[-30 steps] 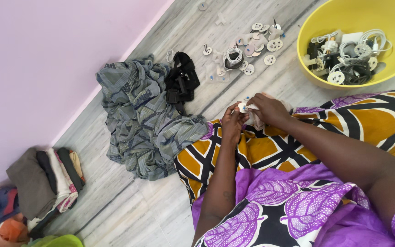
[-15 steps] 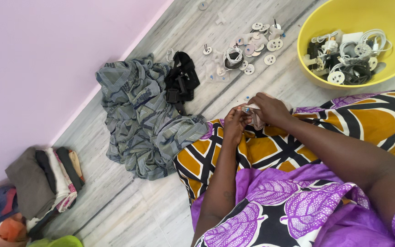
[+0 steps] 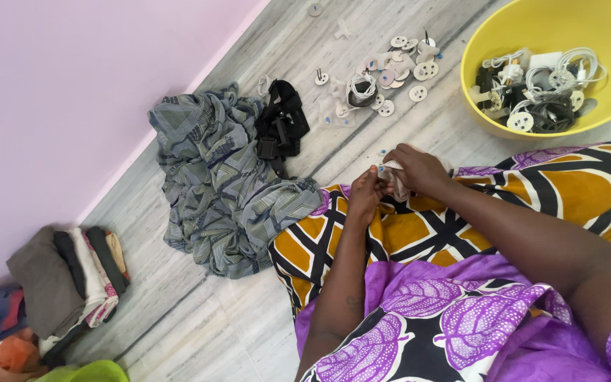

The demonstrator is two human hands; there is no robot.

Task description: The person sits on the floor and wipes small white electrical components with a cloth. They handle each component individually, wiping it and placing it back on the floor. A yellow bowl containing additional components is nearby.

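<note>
Right now your left hand [image 3: 363,192] and right hand [image 3: 416,170] both pinch one small white disc part [image 3: 383,168] over your lap, mid-fitting; next calls for steady fingertip pressure.

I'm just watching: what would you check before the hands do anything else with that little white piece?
1. Left hand and right hand both on the small white piece: ok.
2. Piece held above the lap, off the floor: ok.
3. How firm the pinch is: cannot tell, fingers hide it.
4. Yellow bowl upright near the right hand: ok.
5. Loose round discs on the floor apart from the hands: ok.
</note>
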